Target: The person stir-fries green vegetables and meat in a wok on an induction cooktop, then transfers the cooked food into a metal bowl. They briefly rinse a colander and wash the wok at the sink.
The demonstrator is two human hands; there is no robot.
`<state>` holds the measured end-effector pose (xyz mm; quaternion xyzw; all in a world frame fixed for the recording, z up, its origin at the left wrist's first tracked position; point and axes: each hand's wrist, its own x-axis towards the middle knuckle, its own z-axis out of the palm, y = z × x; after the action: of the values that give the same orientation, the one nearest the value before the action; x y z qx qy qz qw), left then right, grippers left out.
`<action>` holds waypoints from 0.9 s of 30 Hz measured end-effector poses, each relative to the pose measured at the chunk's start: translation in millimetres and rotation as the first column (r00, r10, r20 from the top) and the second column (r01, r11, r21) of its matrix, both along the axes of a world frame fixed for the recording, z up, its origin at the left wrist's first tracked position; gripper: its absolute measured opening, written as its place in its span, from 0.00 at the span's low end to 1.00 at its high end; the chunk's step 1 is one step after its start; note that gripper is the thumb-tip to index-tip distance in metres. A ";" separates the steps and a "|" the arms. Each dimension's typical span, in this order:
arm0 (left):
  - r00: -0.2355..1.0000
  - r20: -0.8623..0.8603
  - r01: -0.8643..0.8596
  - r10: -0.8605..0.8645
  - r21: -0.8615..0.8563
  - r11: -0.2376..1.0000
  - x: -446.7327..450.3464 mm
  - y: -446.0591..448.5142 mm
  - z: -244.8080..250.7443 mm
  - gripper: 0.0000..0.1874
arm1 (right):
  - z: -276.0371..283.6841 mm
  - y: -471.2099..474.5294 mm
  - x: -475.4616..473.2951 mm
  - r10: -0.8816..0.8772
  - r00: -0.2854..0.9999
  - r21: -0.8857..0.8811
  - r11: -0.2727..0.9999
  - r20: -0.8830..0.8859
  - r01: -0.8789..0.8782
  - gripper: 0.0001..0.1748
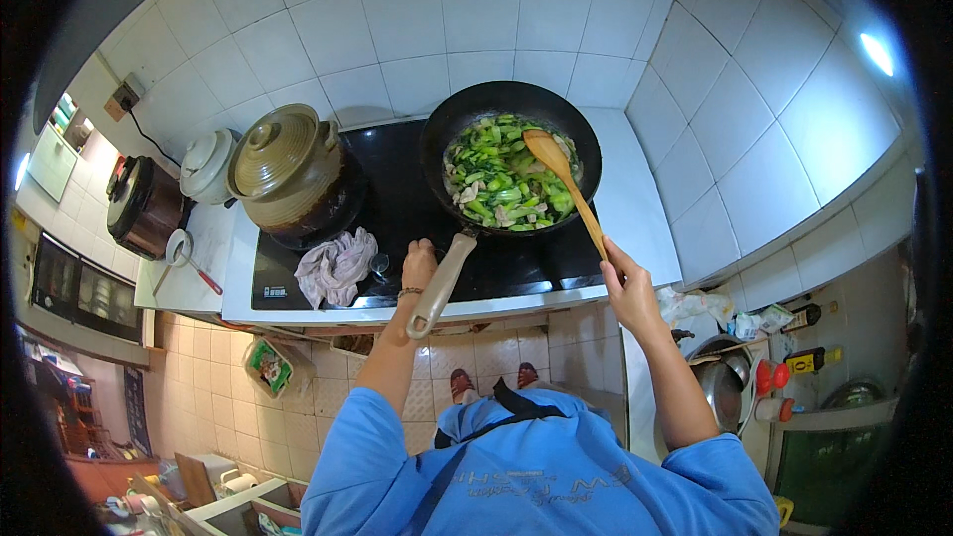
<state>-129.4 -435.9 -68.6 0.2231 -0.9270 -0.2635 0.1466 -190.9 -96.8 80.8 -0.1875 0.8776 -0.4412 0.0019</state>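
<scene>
A wooden spatula (566, 177) is held by its handle in my right hand (631, 289), with its blade over the food in a black wok (514, 95). Chopped green vegetables (502, 171) and pale pieces of meat (469, 193) fill the wok's bottom. My left hand (419, 266) is at the front of the black glass cooktop (398, 171), just left of the wok's beige handle (443, 286). What its fingers touch is hidden. Left of that hand are a round stove knob (380, 263) and a crumpled cloth (339, 266).
A lidded clay pot (294, 179) stands on the cooktop's left side. Beyond it are a white lidded pot (207, 164), a dark electric cooker (145, 205) and a small strainer (179, 247). Tiled walls (480, 11) border the back and right. Metal pans (718, 387) lie at right.
</scene>
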 end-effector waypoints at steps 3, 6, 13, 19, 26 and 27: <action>0.983 -0.102 0.151 -0.151 -0.009 0.988 -2.1 -9.4 0.8 0.07 | -2.9 -0.7 -1.5 0.006 1.000 -0.029 1.000 -0.030 -0.007 0.22; 0.948 -0.057 0.310 -0.312 -0.044 0.950 -0.9 -17.8 3.5 0.10 | -6.3 0.4 -3.3 0.005 1.000 -0.038 0.999 -0.021 -0.006 0.22; 0.918 0.015 0.397 -0.397 0.009 0.918 1.0 -26.1 13.0 0.19 | -13.4 1.3 -8.7 -0.002 1.000 0.003 1.000 -0.016 0.002 0.23; 0.990 0.075 0.040 -0.115 0.647 0.761 56.5 -16.8 85.5 0.20 | 6.8 14.2 -12.9 -0.026 0.943 -0.242 0.964 0.330 0.111 0.22; 0.956 -0.106 -0.042 -0.275 0.875 -0.483 72.3 22.4 150.2 0.22 | 49.9 23.0 4.9 0.077 0.829 -0.417 0.887 0.555 0.197 0.24; 0.968 -0.049 -0.089 -0.246 0.850 -0.519 63.9 24.9 148.5 0.22 | 52.1 18.6 8.8 0.110 0.836 -0.437 0.884 0.538 0.165 0.24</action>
<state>-65.5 -411.1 79.9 0.1840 -0.2494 -0.9215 -0.2340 -182.1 -78.2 132.8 -0.0350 0.7103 -0.6735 0.2016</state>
